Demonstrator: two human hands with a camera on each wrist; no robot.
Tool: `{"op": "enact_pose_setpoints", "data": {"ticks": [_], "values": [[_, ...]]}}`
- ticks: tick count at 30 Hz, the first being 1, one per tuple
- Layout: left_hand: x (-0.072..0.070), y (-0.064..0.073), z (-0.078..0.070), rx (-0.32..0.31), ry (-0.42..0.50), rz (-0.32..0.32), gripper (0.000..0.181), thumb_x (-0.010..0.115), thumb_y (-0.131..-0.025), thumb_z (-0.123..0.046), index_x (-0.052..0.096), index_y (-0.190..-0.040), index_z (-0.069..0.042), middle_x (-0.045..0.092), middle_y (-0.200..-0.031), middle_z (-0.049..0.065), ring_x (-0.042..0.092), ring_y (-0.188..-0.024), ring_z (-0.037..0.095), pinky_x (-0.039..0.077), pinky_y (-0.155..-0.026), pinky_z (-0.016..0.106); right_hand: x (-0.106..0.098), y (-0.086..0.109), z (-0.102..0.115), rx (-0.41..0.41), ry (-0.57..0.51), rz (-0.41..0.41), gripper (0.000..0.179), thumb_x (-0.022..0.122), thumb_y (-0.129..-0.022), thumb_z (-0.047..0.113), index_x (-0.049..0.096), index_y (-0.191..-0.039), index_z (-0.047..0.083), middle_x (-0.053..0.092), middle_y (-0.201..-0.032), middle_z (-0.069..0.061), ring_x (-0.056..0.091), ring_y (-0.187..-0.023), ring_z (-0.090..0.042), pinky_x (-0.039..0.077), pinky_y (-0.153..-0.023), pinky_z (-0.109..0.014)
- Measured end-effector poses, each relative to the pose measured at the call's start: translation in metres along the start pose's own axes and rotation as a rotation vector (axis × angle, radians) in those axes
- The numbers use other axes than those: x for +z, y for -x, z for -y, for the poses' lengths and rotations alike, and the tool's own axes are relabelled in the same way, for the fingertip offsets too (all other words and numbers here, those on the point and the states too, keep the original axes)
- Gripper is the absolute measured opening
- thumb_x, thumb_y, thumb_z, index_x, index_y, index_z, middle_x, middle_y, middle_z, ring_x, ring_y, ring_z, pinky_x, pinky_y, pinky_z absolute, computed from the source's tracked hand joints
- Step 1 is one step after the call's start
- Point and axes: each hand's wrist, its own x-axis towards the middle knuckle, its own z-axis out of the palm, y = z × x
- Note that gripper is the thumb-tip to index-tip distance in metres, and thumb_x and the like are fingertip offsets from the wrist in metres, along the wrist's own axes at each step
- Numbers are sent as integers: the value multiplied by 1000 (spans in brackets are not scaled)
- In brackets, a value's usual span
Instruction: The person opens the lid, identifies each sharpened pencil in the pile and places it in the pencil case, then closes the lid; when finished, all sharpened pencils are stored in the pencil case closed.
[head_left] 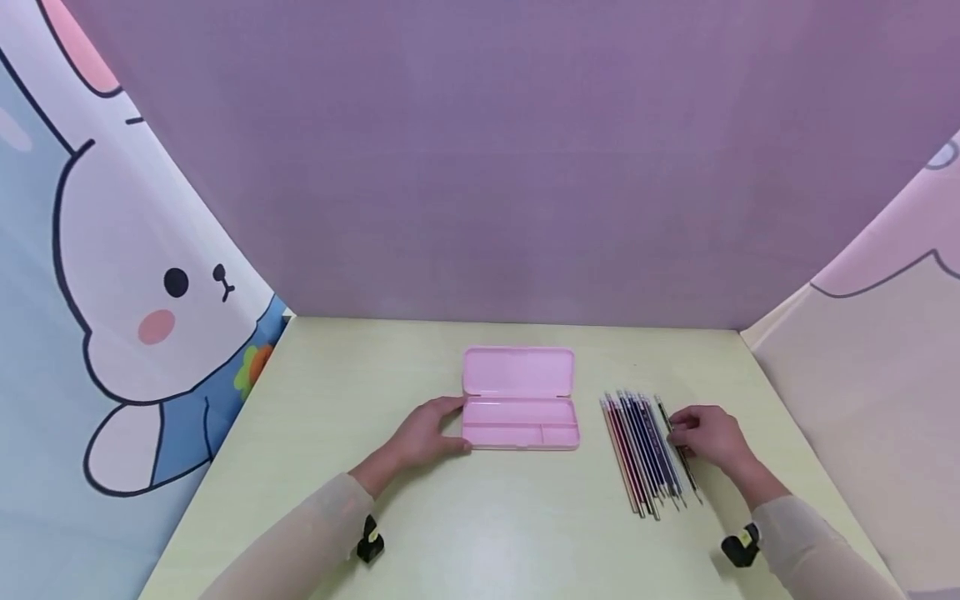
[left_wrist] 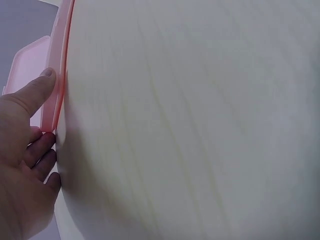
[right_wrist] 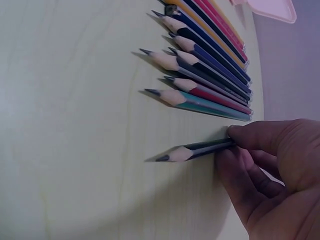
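A pink plastic pencil case (head_left: 517,372) lies on the table with its lid folded back. My left hand (head_left: 423,433) holds its left end, the thumb (left_wrist: 37,92) against the front side and the other fingers around the end. Inside, the tray shows a long compartment and smaller ones in front, with nothing in them. My right hand (head_left: 708,433) pinches a dark pencil (right_wrist: 202,148) between thumb and fingers near its far end; its sharpened tip points toward the near edge. Left of it lies a row of several pencils (head_left: 637,454), side by side, red, yellow, blue and teal among them.
The pale wood-grain table (head_left: 360,358) meets a purple backdrop (head_left: 517,167) behind. A cloth with a cartoon rabbit (head_left: 120,283) hangs at the left, and a pink and cream cloth (head_left: 877,358) at the right. Black wrist cameras sit under both sleeves.
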Motion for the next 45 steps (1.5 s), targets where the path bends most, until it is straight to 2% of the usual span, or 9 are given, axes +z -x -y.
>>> {"op": "enact_pose_setpoints", "data": {"ticks": [5, 11, 17, 22, 27, 33, 36, 41, 45], "values": [[-1, 1, -1, 8, -14, 11, 86, 87, -82, -38, 47, -154, -12, 54, -153, 8, 48, -143, 32, 38, -120, 53, -7, 0, 4, 3, -30, 25, 35, 73, -91, 11, 68, -118, -11, 76, -98, -18, 72, -71, -20, 62, -61, -33], [-5, 0, -2, 16, -18, 20, 87, 87, -81, -39, 48, -154, -11, 54, -153, 8, 49, -142, 32, 38, -120, 53, -21, -6, 19, -72, -94, 53, 37, 69, -96, 12, 65, -125, -11, 74, -104, -20, 74, -81, -26, 65, -66, -36], [-8, -1, -1, 10, -43, 30, 87, 87, -80, -40, 49, -153, -13, 56, -150, 8, 50, -141, 32, 39, -120, 53, -32, -15, 55, -199, -152, 72, 37, 69, -98, 12, 65, -129, -8, 72, -110, -22, 72, -92, -22, 65, -69, -35], [-10, -2, -2, 4, -54, 38, 87, 88, -79, -38, 49, -153, -13, 58, -149, 9, 51, -140, 32, 40, -119, 53, -30, -28, 95, -284, -175, 122, 33, 71, -96, 11, 68, -126, -4, 72, -110, -22, 71, -91, -16, 65, -72, -37], [-10, -4, -3, 8, -58, 42, 88, 88, -79, -37, 48, -153, -11, 57, -149, 9, 51, -140, 33, 39, -119, 54, -15, -48, 134, -332, -174, 192, 28, 72, -95, 9, 72, -122, 2, 73, -108, -19, 70, -90, -18, 65, -75, -38], [-9, -5, -4, 19, -52, 50, 87, 88, -79, -37, 49, -153, -11, 56, -150, 10, 51, -140, 33, 40, -119, 53, 17, -65, 167, -362, -242, 264, 25, 72, -95, 7, 74, -120, 5, 73, -109, -20, 68, -91, -20, 64, -75, -36], [-8, -5, -4, 20, -52, 56, 88, 89, -79, -36, 49, -153, -10, 57, -149, 11, 51, -139, 33, 40, -118, 54, 34, -71, 177, -375, -270, 300, 25, 71, -94, 5, 75, -119, 4, 73, -109, -20, 67, -91, -21, 64, -76, -37], [-8, -6, -2, -1, -81, 66, 90, 89, -78, -38, 47, -155, -14, 57, -148, 6, 50, -138, 30, 41, -118, 52, 63, -79, 185, -391, -278, 349, 22, 72, -93, 2, 75, -114, 6, 72, -107, -13, 68, -90, -20, 64, -76, -38], [-8, -7, 1, 6, -88, 65, 90, 87, -79, -44, 47, -155, -16, 57, -146, 3, 51, -137, 27, 42, -117, 52, 81, -81, 188, -430, -234, 381, 21, 73, -91, 1, 76, -111, 7, 73, -108, -10, 69, -88, -19, 63, -76, -34]]}}
